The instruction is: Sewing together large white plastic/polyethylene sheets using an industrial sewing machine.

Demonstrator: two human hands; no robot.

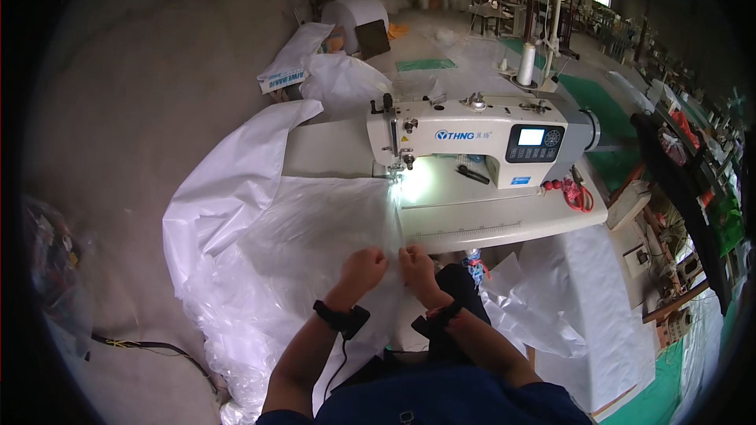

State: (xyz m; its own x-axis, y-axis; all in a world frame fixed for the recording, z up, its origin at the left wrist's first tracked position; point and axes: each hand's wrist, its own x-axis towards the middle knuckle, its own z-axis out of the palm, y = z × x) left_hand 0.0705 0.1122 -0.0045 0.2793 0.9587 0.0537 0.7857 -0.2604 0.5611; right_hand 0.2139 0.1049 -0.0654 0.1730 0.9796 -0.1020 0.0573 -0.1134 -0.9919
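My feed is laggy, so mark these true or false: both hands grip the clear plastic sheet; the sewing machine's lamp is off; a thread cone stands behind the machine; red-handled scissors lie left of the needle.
1. Both hands grip the clear plastic sheet: true; the left hand and right hand pinch its edge.
2. The sewing machine has its lamp off: false; it glows at the needle.
3. A thread cone stands behind the machine: true.
4. Red-handled scissors lie left of the needle: false; they lie at the table's right end.

Both hands point(391, 265) pinch clear plastic sheet point(315, 228) (table edge).
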